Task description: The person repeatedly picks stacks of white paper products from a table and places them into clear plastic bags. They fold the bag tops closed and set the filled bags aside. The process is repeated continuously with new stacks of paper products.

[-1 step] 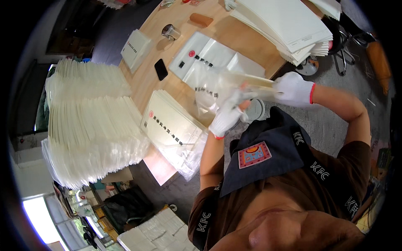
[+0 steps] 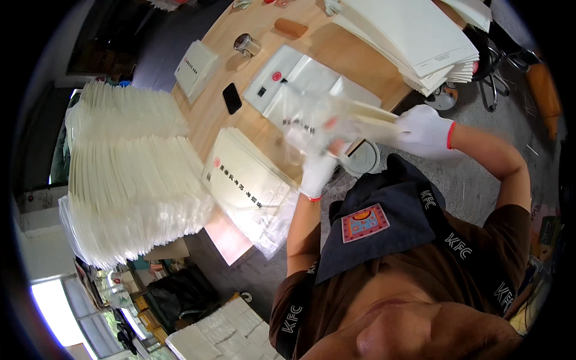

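My right hand (image 2: pixel 423 128), in a white glove with a red cuff, grips the near end of a thin cream paper envelope (image 2: pixel 373 115). The far end of this envelope lies at the mouth of a clear plastic bag (image 2: pixel 303 103), which is smeared by motion. My left hand (image 2: pixel 317 162), gloved with bare fingertips, is at the bag beside the envelope; its fingers are too blurred to read. Under the bag, a stack of bagged envelopes (image 2: pixel 288 63) with dark print and a red round mark lies on the wooden table (image 2: pixel 210 129).
Left of my left hand lies a fanned stack of cream envelopes (image 2: pixel 237 171). Tall piles of bagged envelopes (image 2: pixel 135 180) stand further left. A black phone (image 2: pixel 231 99), a metal cup (image 2: pixel 245 44) and a small bagged stack (image 2: pixel 195 69) sit beyond. Large pale sheets (image 2: pixel 414 36) overhang the far right.
My left hand's fingers have shifted slightly up and left at the plastic bag, with more blur. My right hand keeps its grip on the cream envelope, nearly in place.
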